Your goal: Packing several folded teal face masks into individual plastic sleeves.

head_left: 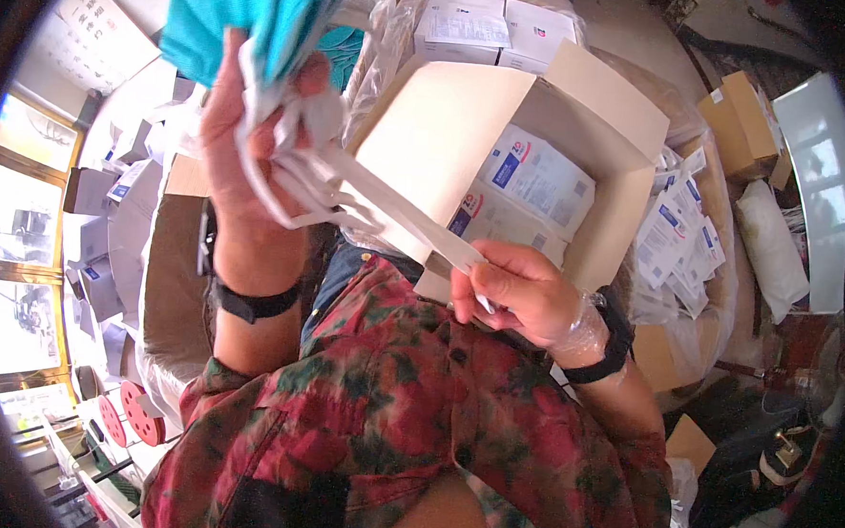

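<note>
The left hand (pixel 242 149) grips a teal fabric bundle (pixel 244 16) aloft while the right hand (pixel 526 293) pinches a white strap (pixel 429 234), apparently to hold it straight between the two; beyond, an open cardboard box (pixel 622 203) holds white packets (pixel 537 179), spread flaps (pixel 439 121) leaving them exposed.
</note>
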`<action>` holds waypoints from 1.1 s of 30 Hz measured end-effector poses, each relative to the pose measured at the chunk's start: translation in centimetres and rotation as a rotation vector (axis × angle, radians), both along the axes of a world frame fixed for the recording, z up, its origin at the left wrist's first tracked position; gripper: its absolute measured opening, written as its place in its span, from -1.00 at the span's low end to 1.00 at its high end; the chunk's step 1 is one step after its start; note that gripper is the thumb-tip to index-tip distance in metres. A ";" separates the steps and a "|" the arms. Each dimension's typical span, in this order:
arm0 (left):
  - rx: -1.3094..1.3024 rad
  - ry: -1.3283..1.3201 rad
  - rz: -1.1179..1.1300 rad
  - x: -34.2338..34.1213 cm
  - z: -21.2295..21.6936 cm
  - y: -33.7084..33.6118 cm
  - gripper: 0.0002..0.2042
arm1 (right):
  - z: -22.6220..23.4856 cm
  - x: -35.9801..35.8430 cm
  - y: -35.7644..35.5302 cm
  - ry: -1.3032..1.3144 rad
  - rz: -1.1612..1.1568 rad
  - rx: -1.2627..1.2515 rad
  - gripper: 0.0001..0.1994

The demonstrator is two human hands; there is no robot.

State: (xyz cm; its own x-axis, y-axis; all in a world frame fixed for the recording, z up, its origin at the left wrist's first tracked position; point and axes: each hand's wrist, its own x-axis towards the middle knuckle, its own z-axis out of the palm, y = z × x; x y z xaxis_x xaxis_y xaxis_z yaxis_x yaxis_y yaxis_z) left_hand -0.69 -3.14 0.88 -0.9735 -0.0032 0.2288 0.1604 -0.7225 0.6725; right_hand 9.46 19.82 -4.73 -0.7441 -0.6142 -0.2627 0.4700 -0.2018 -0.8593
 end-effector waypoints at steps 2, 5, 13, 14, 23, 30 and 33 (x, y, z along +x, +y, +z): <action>-0.029 -0.176 0.046 0.8 0.6 0.1 -0.69 | 0.2 0.0 1.4 0.004 0.016 0.061 -0.71; -0.294 -0.003 -0.053 2.0 -3.2 -3.3 -0.68 | 1.9 -0.4 3.1 0.210 0.063 0.303 -0.71; -1.591 0.779 -0.551 5.4 -0.2 -0.3 -0.47 | 6.5 0.1 5.2 0.577 0.287 0.621 -0.75; -1.590 0.778 -0.549 5.5 -0.7 -0.7 -0.47 | 6.7 0.6 5.4 0.577 0.290 0.623 -0.75; -1.646 0.798 -0.086 3.5 -2.5 -5.4 -0.59 | 9.6 4.1 8.6 0.449 0.283 0.745 -0.81; -1.080 -0.087 0.312 -0.1 -3.2 -11.9 -0.73 | 9.0 6.7 13.6 0.072 -0.363 0.681 -0.74; -0.690 -0.128 0.303 0.1 -2.4 -6.7 -0.78 | 7.0 4.8 10.1 0.041 -0.399 0.476 -0.71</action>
State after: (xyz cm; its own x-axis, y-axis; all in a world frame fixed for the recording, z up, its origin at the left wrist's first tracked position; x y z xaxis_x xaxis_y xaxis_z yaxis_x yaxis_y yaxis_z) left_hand -0.58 -9.86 -1.49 -0.9719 -0.1717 0.1611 0.1749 -0.0689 0.9822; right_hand 14.31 29.92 2.30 -0.9075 -0.1095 -0.4056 0.4019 0.0546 -0.9140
